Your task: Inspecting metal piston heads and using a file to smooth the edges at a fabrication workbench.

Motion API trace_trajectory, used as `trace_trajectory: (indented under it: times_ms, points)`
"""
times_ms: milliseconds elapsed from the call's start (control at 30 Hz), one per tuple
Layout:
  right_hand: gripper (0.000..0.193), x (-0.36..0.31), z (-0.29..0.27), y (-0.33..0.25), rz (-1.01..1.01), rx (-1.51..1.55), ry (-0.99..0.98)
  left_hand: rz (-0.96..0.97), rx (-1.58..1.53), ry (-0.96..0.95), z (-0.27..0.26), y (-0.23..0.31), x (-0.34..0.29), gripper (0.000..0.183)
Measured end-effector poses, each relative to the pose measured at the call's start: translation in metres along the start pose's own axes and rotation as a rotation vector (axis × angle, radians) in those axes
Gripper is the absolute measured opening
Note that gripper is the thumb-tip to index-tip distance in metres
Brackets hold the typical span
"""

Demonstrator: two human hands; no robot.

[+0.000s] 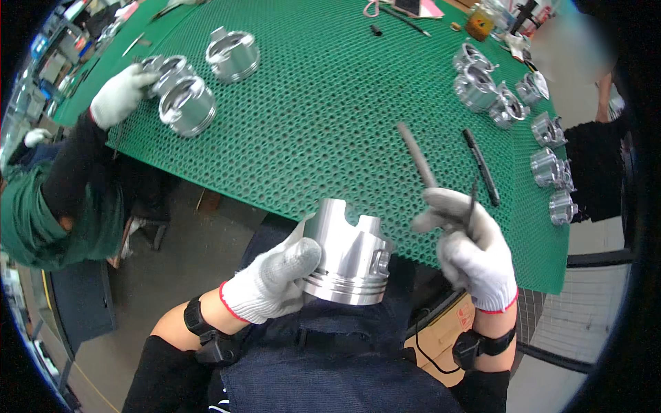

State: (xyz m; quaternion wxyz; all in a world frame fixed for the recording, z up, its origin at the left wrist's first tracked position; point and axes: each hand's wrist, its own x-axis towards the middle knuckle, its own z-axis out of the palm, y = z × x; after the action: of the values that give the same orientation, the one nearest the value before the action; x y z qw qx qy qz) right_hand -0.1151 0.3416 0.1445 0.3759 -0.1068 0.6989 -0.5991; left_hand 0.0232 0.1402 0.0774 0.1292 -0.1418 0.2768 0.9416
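My left hand [272,279], in a white knit glove, grips a shiny metal piston [348,258] by its side, in front of the table edge. Its ring grooves face down and its notched skirt points up. My right hand [471,244], gloved too, is to the right of the piston and apart from it. The fingers are curled round a thin dark pointed tool [473,203] that sticks up out of the fist. A grey rod [416,155] reaches up and left from the same hand's index finger; whether the hand grips it I cannot tell.
A green perforated mat [323,117] covers the table. A black marker [480,165] lies beyond my right hand. Several pistons [475,86] stand at the right; others [187,107] are at the left, where a co-worker's gloved hand [120,96] touches one. Another person is at the right edge.
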Motion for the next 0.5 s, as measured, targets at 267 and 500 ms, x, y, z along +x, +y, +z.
trace_trajectory:
  times_ms: [267, 500]
  points:
    - [0.037, -0.005, 0.0, 0.007, -0.713, -0.791, -0.202, 0.11, 0.172, 0.066, -0.004, 0.01, -0.007, 0.1]
    - [0.034, 0.03, -0.094, 0.037, -0.143, -1.47, 0.563, 0.672, 0.902, 0.185, -0.023, 0.035, 0.03, 0.078]
